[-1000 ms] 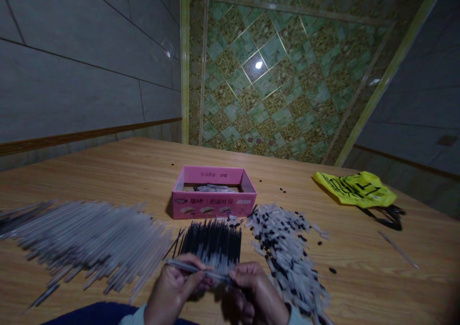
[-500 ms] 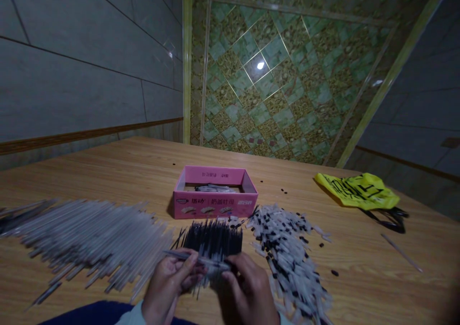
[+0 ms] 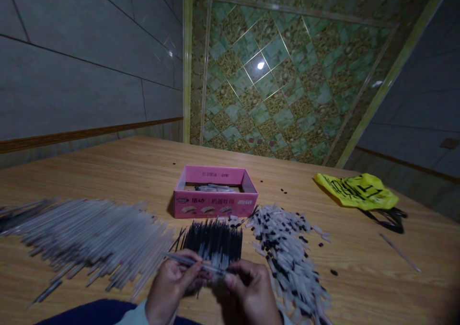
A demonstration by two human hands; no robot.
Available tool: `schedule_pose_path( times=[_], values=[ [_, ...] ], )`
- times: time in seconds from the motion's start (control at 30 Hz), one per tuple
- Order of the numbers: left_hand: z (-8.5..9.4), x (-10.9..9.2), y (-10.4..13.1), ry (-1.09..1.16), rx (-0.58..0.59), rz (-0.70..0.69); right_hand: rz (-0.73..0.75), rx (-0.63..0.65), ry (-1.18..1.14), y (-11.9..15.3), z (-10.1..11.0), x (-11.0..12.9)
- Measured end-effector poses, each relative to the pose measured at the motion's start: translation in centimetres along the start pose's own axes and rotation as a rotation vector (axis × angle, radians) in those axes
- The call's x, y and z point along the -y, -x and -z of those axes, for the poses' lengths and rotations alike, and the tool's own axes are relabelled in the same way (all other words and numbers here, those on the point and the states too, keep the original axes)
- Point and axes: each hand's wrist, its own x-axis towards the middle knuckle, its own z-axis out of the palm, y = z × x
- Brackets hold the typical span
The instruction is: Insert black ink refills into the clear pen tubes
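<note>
Slim translucent tubes with dark parts, pen-like, lie across both hands. My left hand [image 3: 176, 282] is closed around a thin pen-like tube [image 3: 183, 259], whose tip points left. The fingers of my right hand [image 3: 249, 286] pinch its right end. Just beyond my hands lies a bundle of black-ended sticks [image 3: 212, 238]. A wide pile of clear tubes [image 3: 97, 236] spreads to the left. On the right is a heap of small translucent caps and black plugs [image 3: 287, 253].
A pink open box [image 3: 215, 205] holding some pale pieces stands beyond the bundle on the wooden table [image 3: 125, 171]. At the right lie a yellow bag [image 3: 359, 191] with black straps and a single tube [image 3: 399, 252]. Tiny black pieces are scattered about.
My right hand's fingers have shifted slightly and drawn closer together at the tube's right end. My left fingers have moved a little along the tube.
</note>
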Motion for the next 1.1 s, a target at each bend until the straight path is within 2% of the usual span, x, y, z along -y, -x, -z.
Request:
schedule_pose_path(
  times=[0.1,0.2,0.37,0.53,0.6,0.63,0.7,0.77,0.87,1.1],
  values=[
    [0.1,0.0,0.0,-0.03,0.024,-0.033,-0.259,0.084,-0.247,-0.4,-0.1,0.3],
    [0.0,-0.1,-0.2,-0.054,0.002,-0.049,-0.349,0.15,-0.354,-0.7,-0.2,0.5],
    [0.0,-0.7,-0.8,-0.111,-0.001,-0.068,-0.26,0.108,-0.408,-0.9,-0.5,0.6],
    [1.6,-1.6,-1.5,-0.371,-0.075,-0.183,-0.19,0.019,-0.37,-1.0,0.1,0.7],
    [2.5,-2.1,-1.7,-0.498,-0.172,-0.293,-0.11,-0.063,-0.312,-1.3,0.7,0.5],
    [3.0,-2.4,-1.7,-0.593,-0.26,-0.349,-0.066,-0.103,-0.281,-1.5,1.0,0.3],
    [3.9,-2.9,-1.7,-0.86,-0.388,-0.426,-0.005,-0.164,-0.23,-1.9,1.6,-0.1],
    [4.5,-3.3,-1.7,-1.068,-0.442,-0.499,0.01,-0.192,-0.194,-2.3,2.0,-0.5],
    [4.8,-3.5,-1.8,-1.198,-0.419,-0.567,0.002,-0.201,-0.156,-2.5,2.3,-0.7],
    [4.5,-3.5,-1.8,-1.295,-0.375,-0.568,-0.012,-0.213,-0.204,-2.3,2.0,0.1]
  ],
)
